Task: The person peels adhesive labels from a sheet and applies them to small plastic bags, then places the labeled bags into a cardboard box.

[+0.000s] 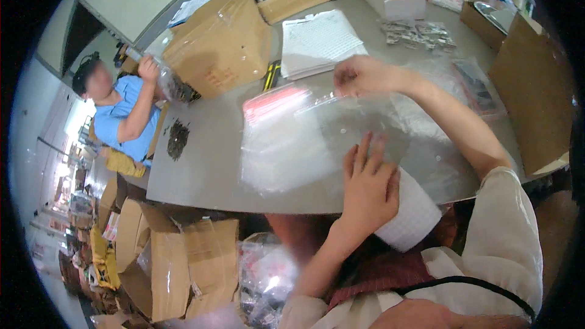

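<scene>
My right hand [361, 77] is closed, its fingers pinched at the top edge of a clear plastic bag [359, 123] that lies across the grey table. Lower down, my left hand [370, 186] has its fingers stretched out over the bag's near part; the fingertips are slightly blurred. A white gridded sheet [413, 216] lies beneath or beside that hand and hangs over the table's near edge. To the left sits a pile of clear zip bags [277, 155] with red strips along the top.
A paper stack [323, 42] and a yellow-black cutter [272, 77] lie farther back. Cardboard boxes stand at the back left [222, 49] and right [533, 94]. Small packed pieces [419, 35] lie behind. Across the table, a person in blue [131, 106] holds a bag near dark small parts [178, 139].
</scene>
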Motion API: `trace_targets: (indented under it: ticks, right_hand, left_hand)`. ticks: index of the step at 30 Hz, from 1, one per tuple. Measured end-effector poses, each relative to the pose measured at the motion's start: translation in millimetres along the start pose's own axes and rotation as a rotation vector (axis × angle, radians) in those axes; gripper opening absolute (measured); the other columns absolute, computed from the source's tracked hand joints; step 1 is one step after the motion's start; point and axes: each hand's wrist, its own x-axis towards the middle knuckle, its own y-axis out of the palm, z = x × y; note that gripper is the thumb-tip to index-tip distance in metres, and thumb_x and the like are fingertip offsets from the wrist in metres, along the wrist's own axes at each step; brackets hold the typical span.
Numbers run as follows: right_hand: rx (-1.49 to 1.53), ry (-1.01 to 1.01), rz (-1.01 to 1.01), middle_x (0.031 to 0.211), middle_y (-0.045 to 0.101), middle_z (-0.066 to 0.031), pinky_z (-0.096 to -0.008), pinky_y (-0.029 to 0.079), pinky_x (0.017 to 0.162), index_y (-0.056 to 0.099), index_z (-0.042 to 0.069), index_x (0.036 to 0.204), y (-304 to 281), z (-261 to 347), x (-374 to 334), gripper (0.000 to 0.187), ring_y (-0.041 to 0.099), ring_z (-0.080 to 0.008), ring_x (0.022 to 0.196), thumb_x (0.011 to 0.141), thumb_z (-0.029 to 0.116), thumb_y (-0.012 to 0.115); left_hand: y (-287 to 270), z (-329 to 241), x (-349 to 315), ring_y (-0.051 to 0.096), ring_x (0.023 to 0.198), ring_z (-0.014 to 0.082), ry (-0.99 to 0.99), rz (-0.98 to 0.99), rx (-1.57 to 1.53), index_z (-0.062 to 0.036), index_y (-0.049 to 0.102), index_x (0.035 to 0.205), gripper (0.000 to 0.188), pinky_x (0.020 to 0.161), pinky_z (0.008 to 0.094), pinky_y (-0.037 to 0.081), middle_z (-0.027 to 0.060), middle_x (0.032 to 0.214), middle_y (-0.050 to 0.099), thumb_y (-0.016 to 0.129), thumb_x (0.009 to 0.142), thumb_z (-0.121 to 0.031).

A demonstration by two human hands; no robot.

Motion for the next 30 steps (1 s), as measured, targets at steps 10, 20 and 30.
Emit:
trace_targets:
  ticks: [10, 20, 30]
  right_hand:
    - [-0.728, 0.323, 0.046, 0.095, 0.072, -0.0136, -0.0417, 0.054, 0.073, 0.07, 0.001, 0.102, -93, -33, -32, 0.046, 0.069, -0.0331, 0.086, 0.08, 0.04, 0.077]
    - [-0.772, 0.998, -0.084, 0.097, 0.076, -0.0167, -0.042, 0.058, 0.069, 0.075, 0.001, 0.104, -137, -43, -80, 0.049, 0.075, -0.0307, 0.08, 0.067, 0.028, 0.092]
    - [-0.775, 0.924, -0.033, 0.104, 0.075, -0.0135, -0.0415, 0.056, 0.073, 0.075, 0.006, 0.103, -134, -76, -72, 0.039, 0.072, -0.0271, 0.095, 0.068, 0.017, 0.088]
  left_hand:
    - [12, -12, 3, 0.037, 0.146, 0.0371, 0.07, 0.248, -0.04, -0.0061, 0.065, 0.094, 0.009, 0.117, 0.0694, 0.004, 0.0111, 0.14, 0.06, 0.06, 0.092, -0.014]
    - [8, -24, -6, 0.038, 0.144, 0.0408, -0.097, 0.119, 0.276, -0.0046, 0.063, 0.094, 0.011, 0.116, 0.068, -0.003, 0.0135, 0.138, 0.062, 0.058, 0.093, -0.015]
    - [12, -22, -15, 0.039, 0.143, 0.0416, -0.155, 0.119, 0.153, -0.0068, 0.063, 0.098, 0.011, 0.116, 0.0669, 0.012, 0.0144, 0.146, 0.056, 0.059, 0.095, -0.017]
